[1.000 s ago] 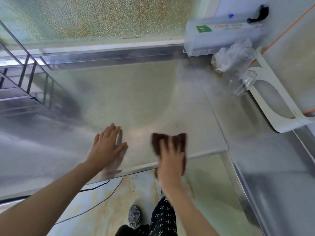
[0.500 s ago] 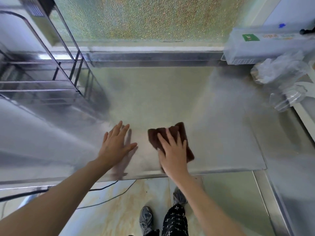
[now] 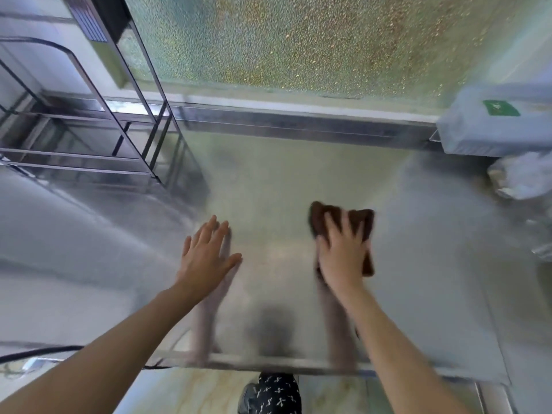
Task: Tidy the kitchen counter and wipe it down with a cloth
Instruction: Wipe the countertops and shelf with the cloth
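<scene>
Under right hand (image 3: pixel 342 258), blurred, perhaps cloth (image 3: pixel 361 221).

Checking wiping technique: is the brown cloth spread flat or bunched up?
Bunched: the cloth shows uneven folds under the right hand pressing it.

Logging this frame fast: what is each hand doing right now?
Left hand: open, flat on the steel counter.
Right hand: open, pressing the brown cloth.

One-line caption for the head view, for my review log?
Right hand presses a brown cloth on the steel counter; left hand rests flat beside it.
</scene>
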The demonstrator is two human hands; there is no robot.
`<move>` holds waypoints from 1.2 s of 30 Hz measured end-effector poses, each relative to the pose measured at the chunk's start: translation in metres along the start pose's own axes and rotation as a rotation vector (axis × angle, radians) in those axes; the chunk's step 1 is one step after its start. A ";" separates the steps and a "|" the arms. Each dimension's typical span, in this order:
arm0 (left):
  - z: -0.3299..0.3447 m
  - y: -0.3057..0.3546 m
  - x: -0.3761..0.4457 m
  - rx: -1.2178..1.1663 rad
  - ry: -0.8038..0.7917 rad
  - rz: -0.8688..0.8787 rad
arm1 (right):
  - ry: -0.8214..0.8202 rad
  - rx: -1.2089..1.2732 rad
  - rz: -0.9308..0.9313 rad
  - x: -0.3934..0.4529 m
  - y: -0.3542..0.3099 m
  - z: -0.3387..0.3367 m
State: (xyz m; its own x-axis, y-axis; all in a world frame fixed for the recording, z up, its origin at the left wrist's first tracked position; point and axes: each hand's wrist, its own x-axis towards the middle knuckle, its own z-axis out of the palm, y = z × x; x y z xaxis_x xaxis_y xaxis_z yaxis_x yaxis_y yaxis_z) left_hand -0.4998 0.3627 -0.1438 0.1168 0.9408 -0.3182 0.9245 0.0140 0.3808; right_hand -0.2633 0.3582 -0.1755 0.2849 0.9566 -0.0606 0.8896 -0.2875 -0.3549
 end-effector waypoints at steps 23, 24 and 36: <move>-0.045 -0.012 0.082 -0.042 0.039 -0.224 | -0.285 0.033 -0.727 0.151 -0.119 0.035; -0.047 -0.015 0.081 -0.046 0.041 -0.227 | -0.248 0.022 -0.702 0.163 -0.109 0.032; -0.058 -0.064 0.059 -0.073 0.082 -0.293 | -0.131 0.068 -0.368 0.172 -0.211 0.077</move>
State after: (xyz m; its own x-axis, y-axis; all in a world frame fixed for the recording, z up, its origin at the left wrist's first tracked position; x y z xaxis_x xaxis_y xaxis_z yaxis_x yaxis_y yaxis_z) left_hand -0.5735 0.4367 -0.1364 -0.1828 0.9174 -0.3536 0.8856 0.3098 0.3461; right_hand -0.4291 0.5869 -0.1826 -0.1003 0.9943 -0.0351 0.8968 0.0751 -0.4361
